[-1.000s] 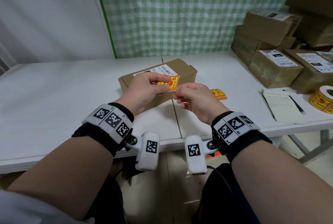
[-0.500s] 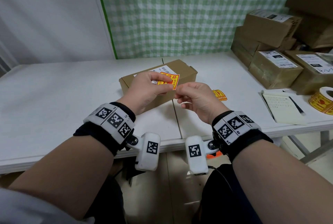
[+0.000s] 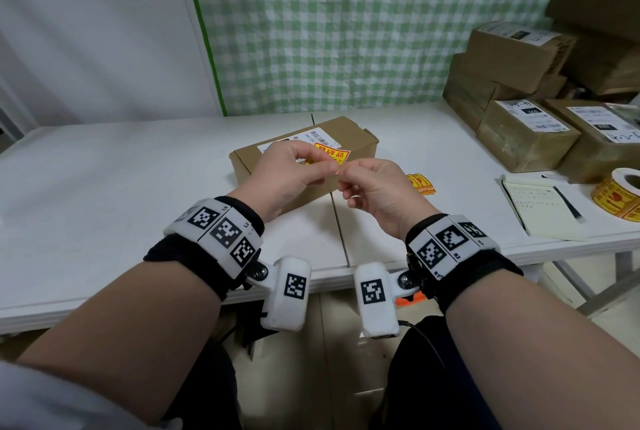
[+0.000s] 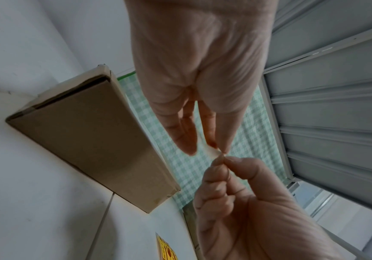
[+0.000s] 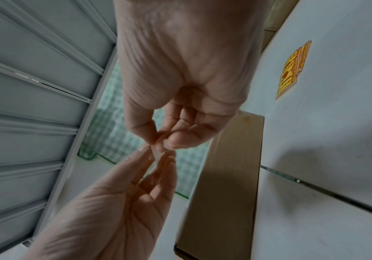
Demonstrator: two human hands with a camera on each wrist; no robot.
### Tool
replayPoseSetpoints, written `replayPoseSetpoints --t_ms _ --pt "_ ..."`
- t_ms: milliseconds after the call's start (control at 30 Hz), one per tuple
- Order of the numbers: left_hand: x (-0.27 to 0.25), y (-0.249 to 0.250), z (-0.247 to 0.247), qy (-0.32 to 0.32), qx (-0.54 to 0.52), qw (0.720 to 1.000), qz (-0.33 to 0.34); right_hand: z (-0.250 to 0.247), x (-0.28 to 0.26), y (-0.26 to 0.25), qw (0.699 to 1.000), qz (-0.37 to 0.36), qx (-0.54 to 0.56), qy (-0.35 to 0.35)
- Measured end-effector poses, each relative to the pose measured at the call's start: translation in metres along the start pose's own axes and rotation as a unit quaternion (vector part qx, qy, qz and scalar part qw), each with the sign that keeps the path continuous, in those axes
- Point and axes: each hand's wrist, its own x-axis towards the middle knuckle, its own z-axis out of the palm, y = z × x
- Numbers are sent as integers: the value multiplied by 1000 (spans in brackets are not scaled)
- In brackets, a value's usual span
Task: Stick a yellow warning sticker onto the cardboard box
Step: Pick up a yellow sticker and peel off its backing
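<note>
The left hand [image 3: 287, 173] is pinching the yellow sticker [image 3: 333, 156] between thumb and fingertips, holding it in the air just above the near edge of the box [image 3: 349, 138]. The right hand [image 3: 375, 189] is pinching the sticker's near corner with curled fingers. The box is plain brown cardboard, rectangular and closed, lying on the white table [image 3: 104, 180]. At the far right a roll [image 3: 620, 194] of yellow stickers is lying beside stacked boxes [image 3: 519, 131].

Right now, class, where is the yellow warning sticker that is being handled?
In the head view the yellow warning sticker is held mid-frame between the left hand and right hand, just above the cardboard box on the white table.
</note>
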Motion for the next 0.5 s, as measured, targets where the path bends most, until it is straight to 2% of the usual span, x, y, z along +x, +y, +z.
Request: replayPoseSetpoints --t_ms 200,333,500 --pt "0 3 2 -16 109 993 31 -2 1 1 999 -6 9 30" --pt "2 7 2 -19 213 973 84 -4 4 2 999 -13 9 40" --pt "5 10 4 -27 315 937 148 -7 4 3 997 -48 -48 35"
